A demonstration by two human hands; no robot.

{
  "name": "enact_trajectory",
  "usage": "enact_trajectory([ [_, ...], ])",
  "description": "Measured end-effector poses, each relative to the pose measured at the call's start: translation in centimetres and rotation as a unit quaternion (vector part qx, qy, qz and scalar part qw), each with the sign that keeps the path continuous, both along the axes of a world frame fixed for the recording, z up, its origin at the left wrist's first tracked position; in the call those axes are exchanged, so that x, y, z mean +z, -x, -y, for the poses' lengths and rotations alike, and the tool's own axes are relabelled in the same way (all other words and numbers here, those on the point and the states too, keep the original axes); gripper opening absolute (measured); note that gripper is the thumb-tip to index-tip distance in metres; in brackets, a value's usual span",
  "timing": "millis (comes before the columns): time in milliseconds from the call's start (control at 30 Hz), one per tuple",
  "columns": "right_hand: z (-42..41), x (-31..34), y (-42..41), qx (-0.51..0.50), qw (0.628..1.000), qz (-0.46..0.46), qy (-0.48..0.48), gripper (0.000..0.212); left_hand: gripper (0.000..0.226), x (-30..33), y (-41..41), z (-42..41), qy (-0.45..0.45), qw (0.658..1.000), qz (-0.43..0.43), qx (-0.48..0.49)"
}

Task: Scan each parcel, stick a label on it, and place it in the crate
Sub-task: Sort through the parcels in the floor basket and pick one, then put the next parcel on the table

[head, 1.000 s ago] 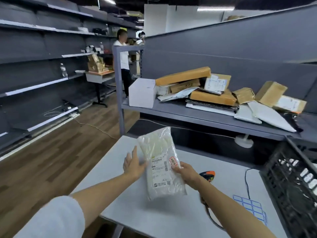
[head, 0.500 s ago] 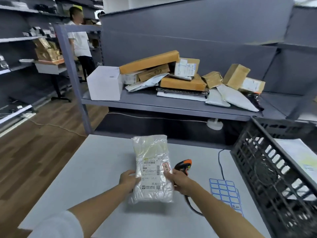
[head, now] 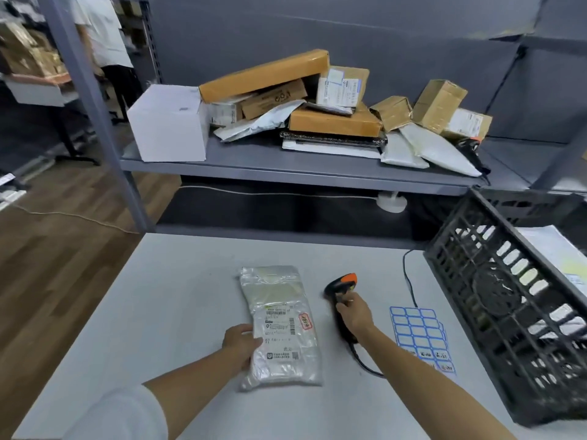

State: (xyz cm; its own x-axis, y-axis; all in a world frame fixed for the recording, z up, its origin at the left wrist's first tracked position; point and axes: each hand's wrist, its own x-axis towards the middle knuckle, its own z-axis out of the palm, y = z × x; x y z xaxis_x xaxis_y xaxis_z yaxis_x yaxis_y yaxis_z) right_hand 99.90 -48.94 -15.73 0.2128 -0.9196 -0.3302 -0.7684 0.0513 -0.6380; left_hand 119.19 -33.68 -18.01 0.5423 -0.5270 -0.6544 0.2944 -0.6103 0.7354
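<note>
A clear plastic parcel (head: 279, 325) with a printed shipping label lies flat on the grey table (head: 178, 300). My left hand (head: 241, 342) rests on its left edge, holding it down. To its right, my right hand (head: 352, 315) grips the handle of a black and orange barcode scanner (head: 341, 285) that lies on the table. A sheet of blue-bordered labels (head: 419, 335) lies right of the scanner. The black plastic crate (head: 508, 300) stands at the table's right side, with a flat pale parcel inside.
A grey shelf (head: 286, 168) behind the table carries a white box (head: 168, 122), several cardboard boxes and white mailers. The scanner's black cable (head: 408, 274) runs across the table. A person stands at the far left by a metal post (head: 92, 100).
The parcel came down from in front of me onto the table. My right hand let go of it and took hold of the scanner. My view tilted down and to the right.
</note>
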Motion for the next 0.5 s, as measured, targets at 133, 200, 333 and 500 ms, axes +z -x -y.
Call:
enact_trajectory([
  [133, 0.6, -1.6, 0.3, -0.037, 0.998, 0.000, -0.047, 0.050, 0.034, 0.0, 0.1, 0.2, -0.017, 0.974, 0.178, -0.140],
  [200, 0.5, -2.2, 0.2, -0.046, 0.995, 0.037, -0.084, 0.057, 0.036, -0.3, 0.0, 0.3, -0.012, 0.965, 0.205, -0.165],
  [333, 0.5, -3.4, 0.2, -0.059, 0.992, 0.050, -0.099, 0.076, 0.041, -0.9, -0.5, 0.6, -0.035, 0.935, 0.259, -0.240],
  [500, 2.1, -3.2, 0.1, -0.061, 0.993, 0.037, -0.097, 0.078, 0.041, -1.5, -0.8, 0.9, -0.043, 0.930, 0.259, -0.255],
])
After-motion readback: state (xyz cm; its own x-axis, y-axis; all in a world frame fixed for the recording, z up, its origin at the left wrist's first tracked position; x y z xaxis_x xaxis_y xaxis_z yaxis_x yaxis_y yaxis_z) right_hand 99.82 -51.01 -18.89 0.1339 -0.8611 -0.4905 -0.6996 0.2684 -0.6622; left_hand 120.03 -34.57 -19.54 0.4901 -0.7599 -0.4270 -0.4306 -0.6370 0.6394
